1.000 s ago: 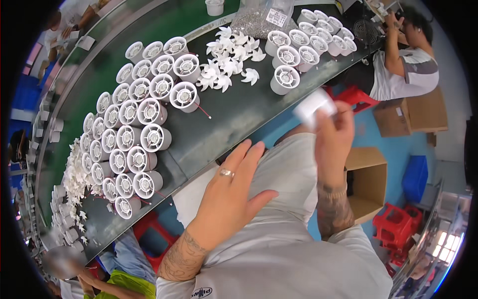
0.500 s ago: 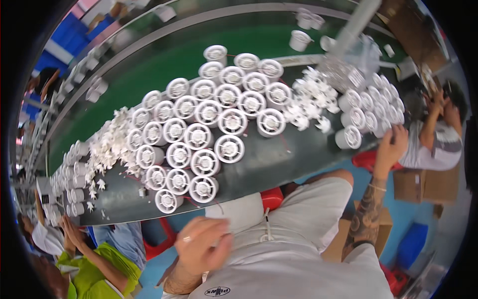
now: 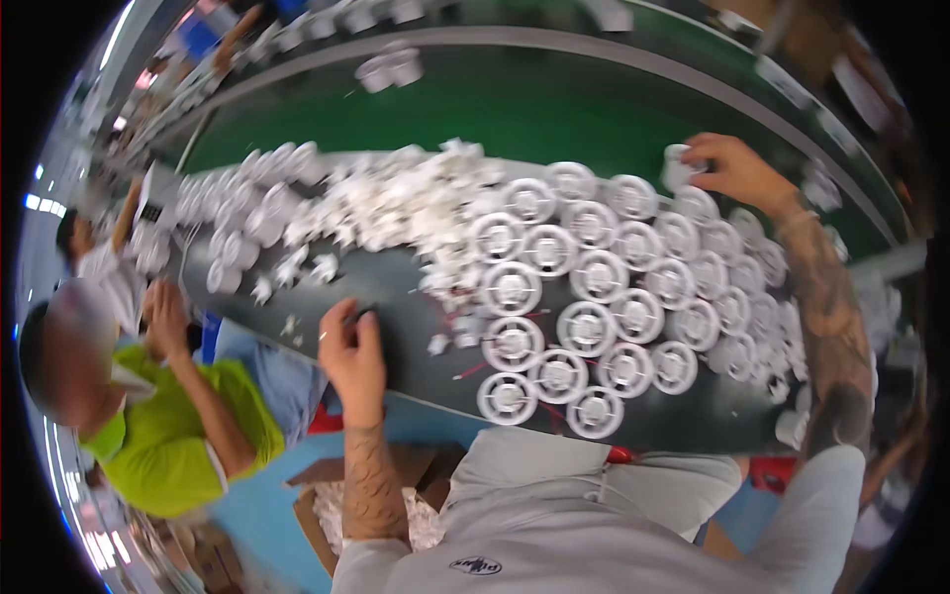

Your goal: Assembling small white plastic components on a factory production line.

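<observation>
The right hand [image 3: 727, 166] is stretched out to the far side of the worktop [image 3: 396, 287], its fingers curled around a small white round housing [image 3: 677, 166] at the far end of the rows, just short of the green conveyor belt [image 3: 515, 109]. It seems to grip the piece rather than merely touch it, though the picture is blurred there. The left hand [image 3: 353, 348] rests at the near edge of the worktop with its fingers closed on a thin dark tool [image 3: 362, 315], perhaps a pen or small driver; its tip cannot be made out.

Between the two hands lie the rows of white round housings [image 3: 594, 327], packed side by side and face up, and beyond them a loose heap of small white fan-shaped parts [image 3: 396, 203].

The step in hand looks like picking one housing from the far end of the batch. The next move calls for lifting it clear without knocking its neighbours, which touch it closely.

To the left, a co-worker in a green shirt [image 3: 158, 445] sits at the same worktop.
</observation>
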The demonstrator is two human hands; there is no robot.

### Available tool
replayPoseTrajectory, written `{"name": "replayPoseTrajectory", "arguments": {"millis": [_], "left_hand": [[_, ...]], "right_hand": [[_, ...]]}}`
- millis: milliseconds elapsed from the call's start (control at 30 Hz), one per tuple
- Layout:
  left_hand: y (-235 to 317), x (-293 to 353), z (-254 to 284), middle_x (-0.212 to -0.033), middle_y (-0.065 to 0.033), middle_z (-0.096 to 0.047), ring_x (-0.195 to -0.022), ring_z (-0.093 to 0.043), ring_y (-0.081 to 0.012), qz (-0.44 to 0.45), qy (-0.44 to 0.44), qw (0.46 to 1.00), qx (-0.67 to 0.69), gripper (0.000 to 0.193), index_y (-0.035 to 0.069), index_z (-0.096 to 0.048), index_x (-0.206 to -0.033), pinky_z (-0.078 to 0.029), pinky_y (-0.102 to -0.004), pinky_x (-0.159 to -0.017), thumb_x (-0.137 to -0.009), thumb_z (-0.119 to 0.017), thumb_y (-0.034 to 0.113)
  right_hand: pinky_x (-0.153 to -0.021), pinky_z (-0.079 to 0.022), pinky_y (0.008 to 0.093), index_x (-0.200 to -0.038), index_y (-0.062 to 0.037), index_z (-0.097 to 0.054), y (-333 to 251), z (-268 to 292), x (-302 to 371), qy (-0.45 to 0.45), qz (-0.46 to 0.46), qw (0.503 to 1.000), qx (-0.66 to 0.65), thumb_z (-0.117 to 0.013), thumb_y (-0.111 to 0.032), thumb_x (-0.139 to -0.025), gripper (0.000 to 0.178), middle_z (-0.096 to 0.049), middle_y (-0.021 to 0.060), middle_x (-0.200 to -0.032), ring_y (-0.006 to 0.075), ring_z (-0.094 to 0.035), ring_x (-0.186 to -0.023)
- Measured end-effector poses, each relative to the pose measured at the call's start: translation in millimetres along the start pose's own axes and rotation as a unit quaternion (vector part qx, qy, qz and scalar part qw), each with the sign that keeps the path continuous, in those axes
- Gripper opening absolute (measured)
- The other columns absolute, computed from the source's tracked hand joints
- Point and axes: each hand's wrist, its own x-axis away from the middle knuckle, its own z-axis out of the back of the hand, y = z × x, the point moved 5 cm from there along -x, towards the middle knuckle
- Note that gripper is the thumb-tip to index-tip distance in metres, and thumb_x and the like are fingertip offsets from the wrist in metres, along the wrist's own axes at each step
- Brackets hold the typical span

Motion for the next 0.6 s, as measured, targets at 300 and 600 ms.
{"name": "replayPoseTrajectory", "arguments": {"millis": [300,600], "left_hand": [[42.9,-64.1,-43.0,-0.121,-0.0135,-0.057,-0.105,-0.056,-0.0328,-0.175,-0.026,0.944,-0.279,0.042,0.008,-0.060,-0.122,-0.051,-0.0406,-0.080,-0.082,-0.070,0.020],[28.1,-73.6,-49.4,-0.087,-0.0178,-0.066,-0.075,-0.066,-0.0335,-0.181,-0.064,0.962,-0.193,0.022,0.002,-0.065,-0.098,-0.051,-0.0395,-0.066,-0.087,-0.068,0.021]], "right_hand": [[-0.079,-0.047,0.0274,-0.105,0.0011,-0.062,12.1,11.4,-32.3,0.140,-0.114,0.979,-0.091,-0.072,-0.008,-0.079,0.030,-0.059,0.0060,-0.112,0.0151,-0.058,-0.093],[-0.086,-0.050,0.0469,-0.092,-0.0009,-0.062,-219.2,-0.1,193.8,0.220,-0.067,0.969,0.089,-0.075,-0.017,-0.071,0.029,-0.062,0.0153,-0.112,0.0317,-0.063,-0.100]]}}
